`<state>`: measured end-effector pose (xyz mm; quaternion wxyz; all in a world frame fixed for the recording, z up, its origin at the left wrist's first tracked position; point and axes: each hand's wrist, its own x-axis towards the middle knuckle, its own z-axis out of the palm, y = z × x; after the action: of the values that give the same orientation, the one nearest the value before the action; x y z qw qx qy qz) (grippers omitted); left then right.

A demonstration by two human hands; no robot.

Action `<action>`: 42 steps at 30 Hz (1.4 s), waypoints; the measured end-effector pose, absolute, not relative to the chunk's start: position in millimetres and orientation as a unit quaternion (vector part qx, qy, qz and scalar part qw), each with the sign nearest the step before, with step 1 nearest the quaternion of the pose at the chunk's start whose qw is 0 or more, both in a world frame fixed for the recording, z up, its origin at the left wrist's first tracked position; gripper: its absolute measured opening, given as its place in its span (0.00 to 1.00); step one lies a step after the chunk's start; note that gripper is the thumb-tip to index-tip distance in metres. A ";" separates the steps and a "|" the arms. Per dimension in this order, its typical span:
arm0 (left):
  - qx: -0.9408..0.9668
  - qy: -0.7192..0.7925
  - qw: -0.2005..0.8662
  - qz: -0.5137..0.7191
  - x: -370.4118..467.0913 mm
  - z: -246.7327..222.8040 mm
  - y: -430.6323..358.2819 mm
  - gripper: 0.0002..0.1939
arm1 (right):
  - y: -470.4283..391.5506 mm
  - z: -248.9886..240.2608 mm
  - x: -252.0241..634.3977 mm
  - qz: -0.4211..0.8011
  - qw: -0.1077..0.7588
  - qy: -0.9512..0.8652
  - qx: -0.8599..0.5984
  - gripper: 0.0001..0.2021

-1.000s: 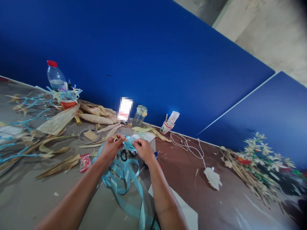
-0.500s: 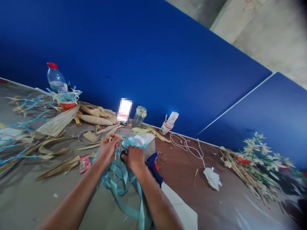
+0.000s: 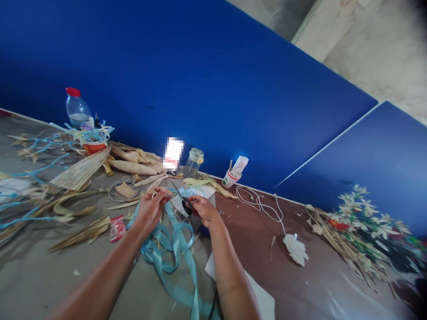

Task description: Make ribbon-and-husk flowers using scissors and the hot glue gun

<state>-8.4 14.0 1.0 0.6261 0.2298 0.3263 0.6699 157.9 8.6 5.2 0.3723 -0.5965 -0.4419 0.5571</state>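
Note:
Scissors [image 3: 186,205] with black handles are gripped in my right hand [image 3: 204,210], their blades pointing up and left. My left hand [image 3: 153,206] is closed in a pinch on a small tan strip [image 3: 169,192], which looks like a piece of dried husk. The blade tips are just right of that strip, apart from it as far as I can see. Light blue ribbon [image 3: 173,249] lies in loose loops on the table below both hands. More blue ribbon [image 3: 193,192] lies behind the scissors, partly hidden.
Dried husks [image 3: 133,166], a clear jar [image 3: 194,161] and a cup [image 3: 231,178] stand or lie along the blue partition [image 3: 213,89]. A red-white packet [image 3: 117,228] is left of my forearm. A white cable [image 3: 263,206] and white flowers [image 3: 360,204] lie rightward.
My right hand has moved right and lifted the scissors from the ribbon, so the blades now show. The blue glue gun is now mostly hidden by my right arm. My left hand has barely moved.

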 end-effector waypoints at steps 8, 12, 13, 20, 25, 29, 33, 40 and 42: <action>0.255 0.259 0.661 0.657 -7.4 5.2 8.7 0.11 | -0.7 5.5 142.8 0.723 0.369 -0.389 -0.435 0.23; 0.238 0.247 0.645 0.683 -6.7 9.7 7.0 0.12 | -3.4 3.2 131.6 0.682 0.370 -0.444 -0.448 0.20; 0.238 0.249 0.643 0.684 -6.2 11.2 6.6 0.12 | -4.0 2.6 128.9 0.676 0.367 -0.456 -0.448 0.20; 0.242 0.255 0.631 0.692 -3.5 14.0 4.6 0.14 | -11.1 -1.0 112.3 0.669 0.375 -0.460 -0.447 0.26; 0.243 0.249 0.639 0.686 -4.3 14.4 3.2 0.14 | -13.1 0.6 109.9 0.678 0.355 -0.472 -0.438 0.25; 0.203 0.234 0.626 0.715 -8.0 13.6 6.6 0.13 | -10.1 3.9 115.3 0.633 0.423 -0.455 -0.463 0.21; 0.141 0.249 0.638 0.715 -12.1 10.4 10.3 0.14 | -12.6 2.6 115.8 0.552 0.430 -0.521 -0.489 0.18; 0.139 0.269 0.669 0.678 -15.6 9.7 9.8 0.15 | -27.1 0.0 102.8 0.359 0.342 -0.675 -0.546 0.17; 0.144 0.277 0.669 0.674 -15.9 5.7 11.7 0.15 | -29.1 1.7 101.1 0.338 0.332 -0.689 -0.548 0.18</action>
<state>-15.9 11.7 5.7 0.6695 0.1441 0.2773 0.6739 101.1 -29.1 1.7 0.3320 -0.5484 -0.6891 0.3379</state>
